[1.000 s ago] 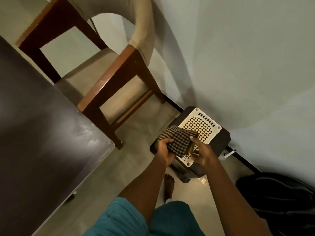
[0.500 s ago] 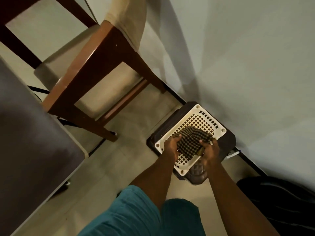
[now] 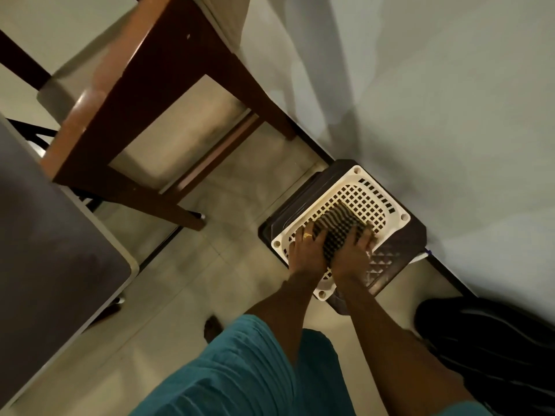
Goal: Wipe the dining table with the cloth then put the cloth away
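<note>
Pressing down with both hands, I have the dark checked woven cloth [image 3: 341, 228] folded small and lying flat on the cream perforated plastic tray [image 3: 387, 192], which sits on top of a dark brown plastic stool [image 3: 399, 244] against the pale wall [image 3: 420, 85]. My left hand [image 3: 306, 250] lies spread along the cloth's near-left edge, ring finger showing a gold band, and my right hand [image 3: 354, 255] lies spread over its near-right side; both grips are apart and flat, palms down, clamped on nothing, resting on the fabric to smooth it and keep the fold from springing up. I judge this is the putting-away step, nearly done, since the cloth is already down on its resting place. The tray's raised rim runs just beyond my fingertips and to either side, so the cloth sits well inside it with bare grid showing beyond it toward the wall. Behind my left wrist the tiled floor [image 3: 240, 235] is open, giving room to draw both arms straight back. Farther to the left stands a wooden chair [image 3: 135, 85] with a cushioned seat, and nearer me on that side the dark dining counter [image 3: 45, 250] with its pale rounded corner. A black bag [image 3: 495, 340] lies on the floor just right of my right forearm, so I would pull back without swinging outward.
</note>
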`<state>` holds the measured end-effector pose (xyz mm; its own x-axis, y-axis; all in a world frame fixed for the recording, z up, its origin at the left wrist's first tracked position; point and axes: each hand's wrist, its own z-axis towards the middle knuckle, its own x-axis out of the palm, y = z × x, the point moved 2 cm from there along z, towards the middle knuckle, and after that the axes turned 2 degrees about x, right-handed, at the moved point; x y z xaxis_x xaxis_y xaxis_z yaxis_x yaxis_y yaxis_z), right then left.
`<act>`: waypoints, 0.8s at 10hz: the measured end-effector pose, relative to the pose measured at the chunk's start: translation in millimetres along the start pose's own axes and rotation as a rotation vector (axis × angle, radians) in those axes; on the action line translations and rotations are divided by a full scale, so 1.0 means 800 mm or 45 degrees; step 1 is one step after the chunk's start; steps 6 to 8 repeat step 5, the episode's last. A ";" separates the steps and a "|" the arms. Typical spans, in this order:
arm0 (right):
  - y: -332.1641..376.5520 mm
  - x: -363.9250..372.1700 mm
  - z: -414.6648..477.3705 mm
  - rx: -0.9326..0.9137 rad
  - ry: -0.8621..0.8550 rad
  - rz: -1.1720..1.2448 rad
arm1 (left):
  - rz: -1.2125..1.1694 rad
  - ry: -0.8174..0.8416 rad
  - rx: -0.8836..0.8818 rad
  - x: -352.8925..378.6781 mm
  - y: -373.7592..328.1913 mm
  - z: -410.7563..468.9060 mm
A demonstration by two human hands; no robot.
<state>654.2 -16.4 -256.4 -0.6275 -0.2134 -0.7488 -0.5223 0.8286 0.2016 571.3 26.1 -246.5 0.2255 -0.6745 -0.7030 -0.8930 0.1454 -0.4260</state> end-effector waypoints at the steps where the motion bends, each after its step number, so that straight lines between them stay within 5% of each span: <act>1: 0.000 0.012 0.004 -0.090 0.244 -0.373 | 0.207 0.147 0.045 0.005 0.009 -0.002; 3: 0.016 -0.010 -0.014 -0.157 0.229 -0.508 | 0.459 0.198 0.161 -0.028 0.010 -0.015; 5: 0.054 -0.009 -0.082 -0.387 0.289 -0.606 | 0.349 0.104 0.012 -0.075 0.041 -0.072; 8: 0.054 -0.009 -0.082 -0.387 0.289 -0.606 | 0.349 0.104 0.012 -0.075 0.041 -0.072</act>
